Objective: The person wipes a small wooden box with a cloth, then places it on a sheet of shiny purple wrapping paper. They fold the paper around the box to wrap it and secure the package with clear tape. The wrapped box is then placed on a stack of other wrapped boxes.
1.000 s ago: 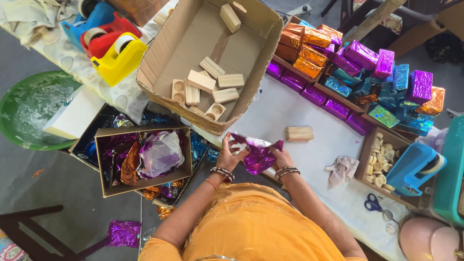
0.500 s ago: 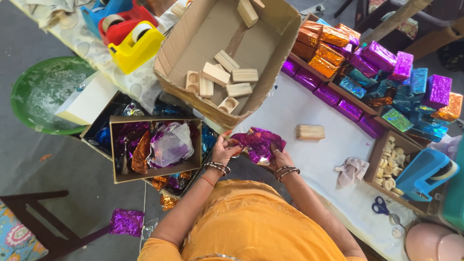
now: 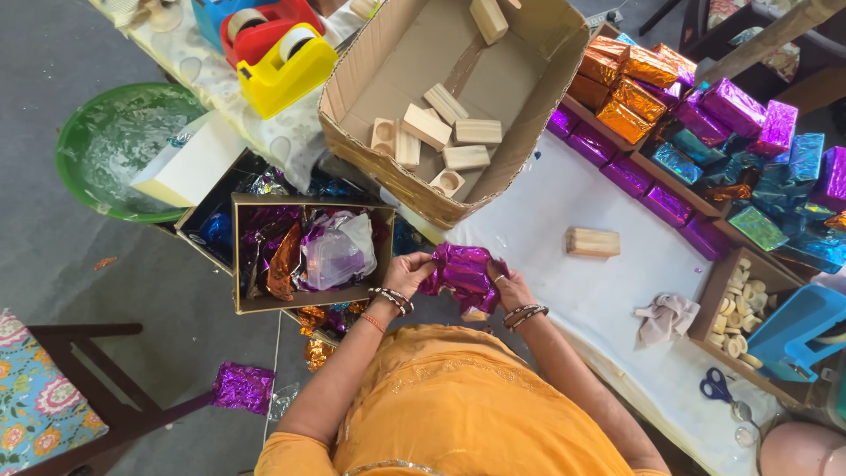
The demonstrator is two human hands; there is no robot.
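Purple foil (image 3: pixel 460 271) sits low centre in the frame, pinched between the left hand (image 3: pixel 407 273) and right hand (image 3: pixel 511 289), both clamped on it around a block. Wrapping appears midway; next, folding the loose edges tight seems needed, above the white tabletop (image 3: pixel 564 300).

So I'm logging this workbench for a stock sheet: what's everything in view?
purple foil piece: one, purple, held between both hands
loose wooden block: one, pale, on the white table
cardboard box: one, brown, holds several wooden blocks
foil-wrapped blocks: many; orange, purple, teal; stacked far right
tape dispensers: yellow, red, top left
box of foil sheets: one, left of hands
scissors: one, blue handles, lower right
left hand: grips foil
right hand: grips foil
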